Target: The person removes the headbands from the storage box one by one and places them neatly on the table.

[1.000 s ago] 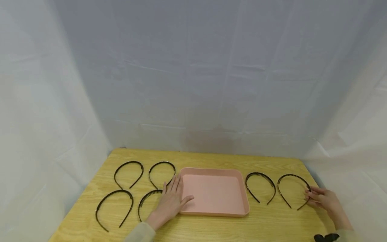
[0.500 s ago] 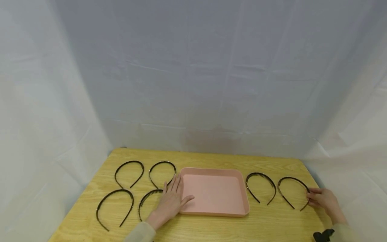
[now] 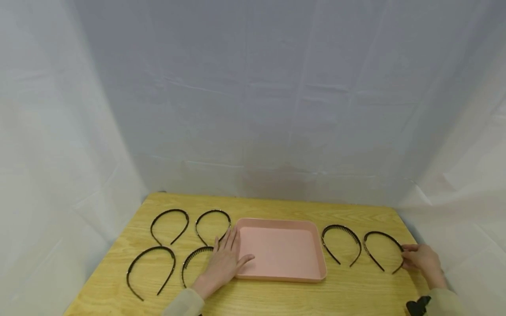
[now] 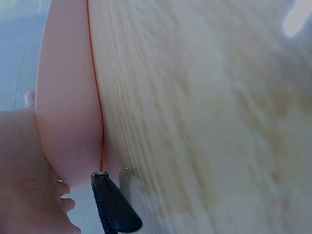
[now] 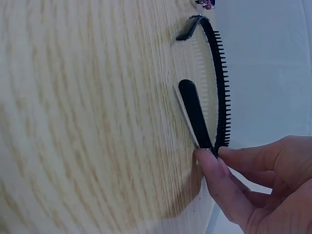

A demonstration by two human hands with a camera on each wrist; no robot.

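Right grip [image 3: 421, 260]: fingers and thumb pinch the black toothed plastic headband [image 3: 382, 248] by one leg, near the desk's [image 3: 276, 298] right edge. Left grip [image 3: 224, 263]: flat, fingers straight, palm down on the desk against the pink square plastic tray's [image 3: 284, 274] left rim. No readable writing on anything.

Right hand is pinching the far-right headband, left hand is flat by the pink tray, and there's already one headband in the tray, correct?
Not quite: the pink tray holds nothing, as the head view shows. The rest stands: the right hand pinches the far-right headband, and the left hand lies flat at the tray's left edge.
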